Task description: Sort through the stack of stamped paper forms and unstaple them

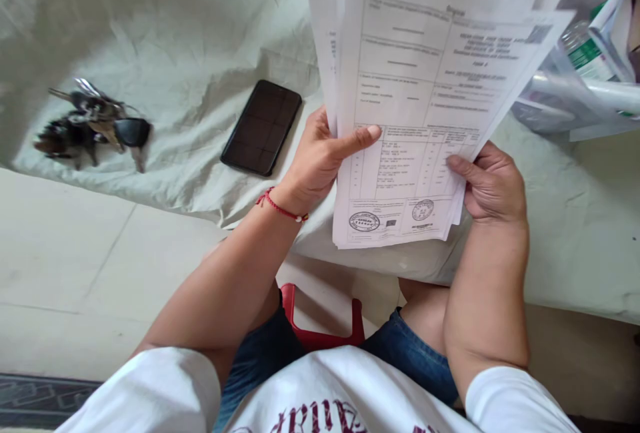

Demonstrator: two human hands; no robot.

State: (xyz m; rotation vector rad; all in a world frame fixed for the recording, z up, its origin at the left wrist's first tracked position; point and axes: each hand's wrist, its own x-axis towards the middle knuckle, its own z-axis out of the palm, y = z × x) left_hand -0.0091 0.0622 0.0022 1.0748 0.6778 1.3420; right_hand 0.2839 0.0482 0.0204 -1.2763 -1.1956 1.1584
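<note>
1. A sheaf of printed papers (420, 106) is held upright over the bed (190, 39).
2. The left hand (320, 159) has its grip closed on the sheaf's left edge, thumb across the front sheet; the right hand (493, 183) pinches the right edge.
3. The sheets are fanned and uneven, judged not yet squared or sorted.
4. A phone (261, 127) lies just left, and keys (95, 125) far left.
</note>
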